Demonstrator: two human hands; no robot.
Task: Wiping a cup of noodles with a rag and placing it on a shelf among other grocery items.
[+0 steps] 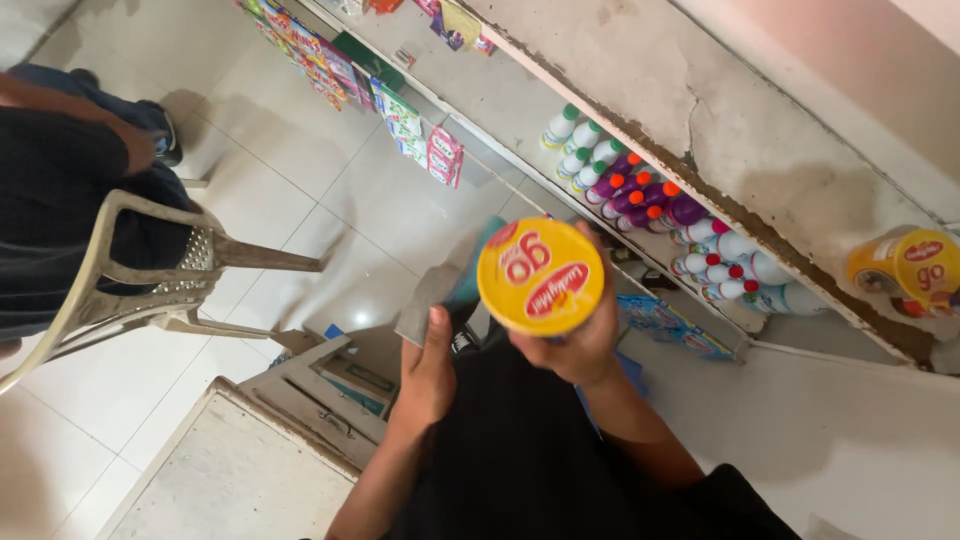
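Observation:
My right hand [578,345] grips a round yellow tub with a red-marked lid [540,276], held up with its lid toward the camera. My left hand [428,372] holds a flat grey piece of cardboard or a box flap [428,293], just left of the tub. Both hands are in front of my dark shirt, above the floor beside the shelves. A matching yellow tub [908,268] stands on the shelf at the right.
A worn concrete shelf [780,130] runs diagonally, with white, green-capped and purple bottles [640,195] below it and colourful packets [400,115] further along. A seated person in dark clothes on a plastic chair [150,280] is at the left. A counter top [230,480] lies at the bottom left.

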